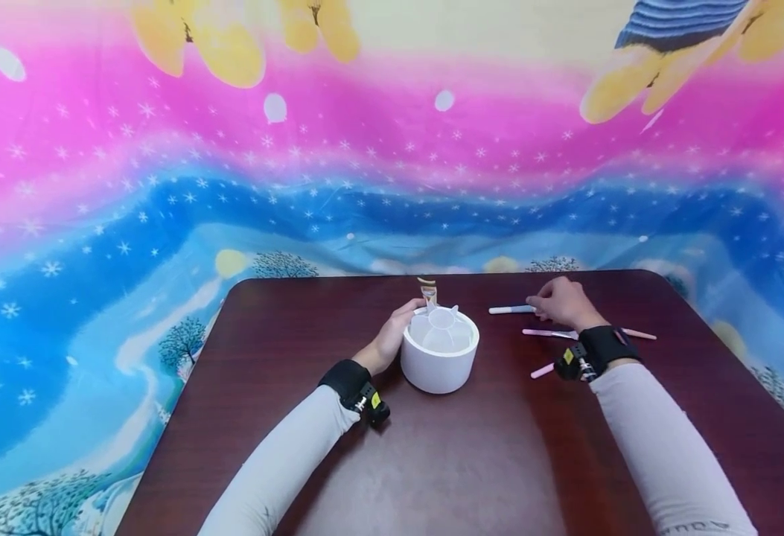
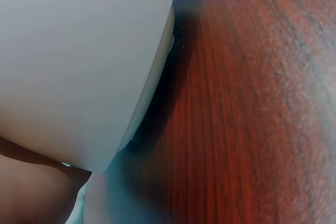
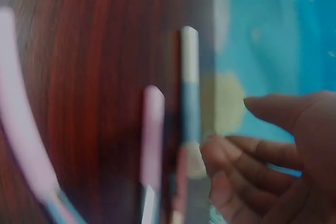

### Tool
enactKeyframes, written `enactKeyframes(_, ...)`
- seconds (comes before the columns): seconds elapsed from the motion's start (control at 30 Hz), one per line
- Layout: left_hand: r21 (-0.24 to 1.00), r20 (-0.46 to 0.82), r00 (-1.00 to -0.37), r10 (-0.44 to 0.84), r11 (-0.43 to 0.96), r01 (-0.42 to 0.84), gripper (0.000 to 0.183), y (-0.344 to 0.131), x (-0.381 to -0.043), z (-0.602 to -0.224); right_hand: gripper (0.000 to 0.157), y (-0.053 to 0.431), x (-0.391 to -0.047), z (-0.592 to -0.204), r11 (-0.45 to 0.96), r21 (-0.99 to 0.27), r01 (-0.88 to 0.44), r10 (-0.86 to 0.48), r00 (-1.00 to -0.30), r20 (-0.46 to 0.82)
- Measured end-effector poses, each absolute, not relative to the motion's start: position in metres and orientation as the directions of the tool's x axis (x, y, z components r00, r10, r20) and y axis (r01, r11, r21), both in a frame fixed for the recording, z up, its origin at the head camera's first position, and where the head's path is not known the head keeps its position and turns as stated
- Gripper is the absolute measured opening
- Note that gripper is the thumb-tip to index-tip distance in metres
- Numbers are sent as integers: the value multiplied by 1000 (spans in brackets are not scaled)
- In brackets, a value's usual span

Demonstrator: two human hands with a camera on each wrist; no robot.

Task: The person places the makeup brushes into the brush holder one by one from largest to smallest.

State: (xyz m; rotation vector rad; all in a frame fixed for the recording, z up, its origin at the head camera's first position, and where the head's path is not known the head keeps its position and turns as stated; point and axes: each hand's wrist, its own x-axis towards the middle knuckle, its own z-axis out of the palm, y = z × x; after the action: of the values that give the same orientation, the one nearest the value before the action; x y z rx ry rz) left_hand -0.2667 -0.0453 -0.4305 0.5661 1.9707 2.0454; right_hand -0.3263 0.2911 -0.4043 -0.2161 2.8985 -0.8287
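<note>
Left fingers (image 1: pixel 401 316) lie extended against the pot (image 1: pixel 439 371), right fingers (image 3: pixel 268 152) parted beside a blue-and-white stick (image 3: pixel 190 108), the sleeve lettering (image 1: pixel 700 526) unclear.

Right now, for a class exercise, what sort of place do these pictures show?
Probably an indoor space set up for recording tabletop work: a dark reddish-brown wood-grain table stands before a pink-and-blue snowflake-patterned fabric backdrop, and a small black camera is worn on each wrist.

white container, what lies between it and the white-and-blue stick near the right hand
Only bare table shows between the white container and the white-and-blue stick in the head view.
</note>
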Motion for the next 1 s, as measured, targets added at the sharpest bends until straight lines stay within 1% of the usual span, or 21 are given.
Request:
enactKeyframes(0.07,994,113,-894,434,-57,98,38,-46,-267,-431,38,284,-329,-411,845,-532,-57,-132,-986,-106)
enactKeyframes(0.27,995,100,-889,446,-35,94,37,-47,-266,-430,43,275,-335,-432,873,-486,42,-10,-995,-104)
enactKeyframes(0.43,995,93,-882,461,-26,91,37,-49,-266,-428,41,275,-338,-440,886,-458,73,35,-995,-90)
enactKeyframes(0.57,994,104,-885,454,-30,102,37,-49,-268,-427,34,274,-337,-435,880,-468,72,15,-992,-125)
enactKeyframes(0.67,993,115,-885,452,-31,114,37,-49,-268,-426,30,273,-335,-431,881,-472,44,-26,-990,-141)
enactKeyframes(0.73,993,117,-887,447,-26,118,37,-49,-267,-426,27,273,-333,-431,881,-472,4,-63,-990,-126)
enactKeyframes(0.83,994,107,-892,440,-23,108,37,-49,-264,-426,30,275,-331,-431,877,-476,-62,-120,-989,-91)
enactKeyframes(0.93,995,94,-897,432,-21,94,37,-49,-264,-426,32,276,-331,-426,867,-488,-97,-143,-988,-58)
enactKeyframes(1.0,996,88,-899,430,-18,89,37,-49,-264,-427,29,276,-330,-419,859,-500,-109,-146,-989,-34)
